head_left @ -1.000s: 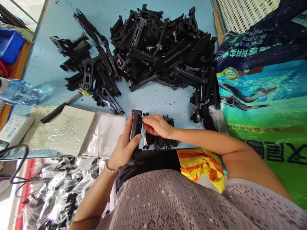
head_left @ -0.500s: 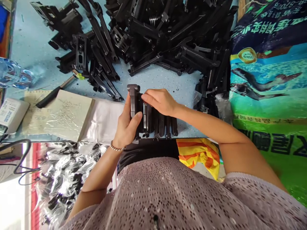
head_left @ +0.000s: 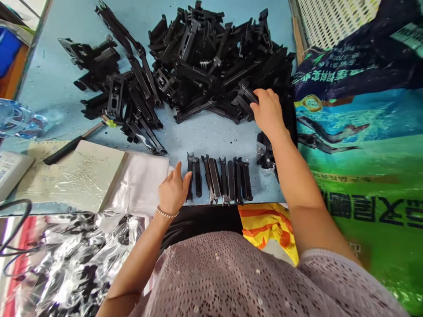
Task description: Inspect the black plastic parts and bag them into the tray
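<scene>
Along the front of the blue table stands a row of several black plastic brackets (head_left: 214,177), lined up side by side. My left hand (head_left: 172,189) is at the left end of this row, thumb and index finger apart, with nothing held. Its thumb lies close against the leftmost bracket; whether they touch I cannot tell. At the right side of a large heap of similar black brackets (head_left: 198,83), my right hand (head_left: 270,112) has its fingers closed round one black bracket (head_left: 246,97). Part of that bracket is hidden under the fingers.
White plastic bags (head_left: 142,178) and a flat pad (head_left: 95,176) lie left of my left hand, near a black-handled tool (head_left: 66,149) and a clear bottle (head_left: 20,119). A large printed sack (head_left: 343,176) borders the right side. Bagged black parts (head_left: 76,264) sit below the table.
My left hand has let go of the upright bracket, which now appears in the row. My right hand has moved from the row up and right to the heap and grips a bracket.
</scene>
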`<act>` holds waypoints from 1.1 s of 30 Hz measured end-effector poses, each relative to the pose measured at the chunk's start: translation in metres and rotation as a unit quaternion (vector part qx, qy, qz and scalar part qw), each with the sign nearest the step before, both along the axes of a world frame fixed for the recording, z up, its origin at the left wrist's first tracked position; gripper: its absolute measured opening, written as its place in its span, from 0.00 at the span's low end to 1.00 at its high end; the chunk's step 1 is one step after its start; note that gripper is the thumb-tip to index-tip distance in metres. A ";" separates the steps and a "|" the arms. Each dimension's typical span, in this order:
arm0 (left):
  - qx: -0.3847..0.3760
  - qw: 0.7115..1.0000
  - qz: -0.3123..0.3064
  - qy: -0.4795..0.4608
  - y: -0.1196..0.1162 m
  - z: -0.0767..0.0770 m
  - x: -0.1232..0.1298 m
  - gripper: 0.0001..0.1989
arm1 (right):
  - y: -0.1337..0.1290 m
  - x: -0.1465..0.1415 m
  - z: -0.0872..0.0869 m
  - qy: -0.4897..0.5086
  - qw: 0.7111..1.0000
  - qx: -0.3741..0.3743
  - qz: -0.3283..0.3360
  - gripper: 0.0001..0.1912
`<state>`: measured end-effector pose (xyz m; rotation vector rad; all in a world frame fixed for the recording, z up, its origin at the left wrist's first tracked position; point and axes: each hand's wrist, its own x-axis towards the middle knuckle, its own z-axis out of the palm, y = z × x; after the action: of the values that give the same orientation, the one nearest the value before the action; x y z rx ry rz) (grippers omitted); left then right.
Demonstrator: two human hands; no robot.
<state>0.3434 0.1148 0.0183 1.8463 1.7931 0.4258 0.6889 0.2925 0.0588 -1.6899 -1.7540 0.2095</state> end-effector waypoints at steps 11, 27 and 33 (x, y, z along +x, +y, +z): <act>0.018 0.884 0.047 -0.464 0.037 0.031 0.027 0.36 | -0.144 -0.165 0.035 0.134 0.944 -0.033 0.300 0.14; 0.030 0.944 0.011 -0.329 0.018 0.047 0.004 0.38 | -0.093 -0.151 -0.009 0.045 0.943 -0.028 0.329 0.26; -0.015 0.934 -0.007 -0.358 0.020 0.062 0.000 0.37 | -0.089 -0.132 0.010 -0.100 0.938 0.032 0.331 0.23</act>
<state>0.3431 0.1348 0.0803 1.4101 1.2674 0.9198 0.5571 0.2035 0.0692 -1.0451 -2.4121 0.2774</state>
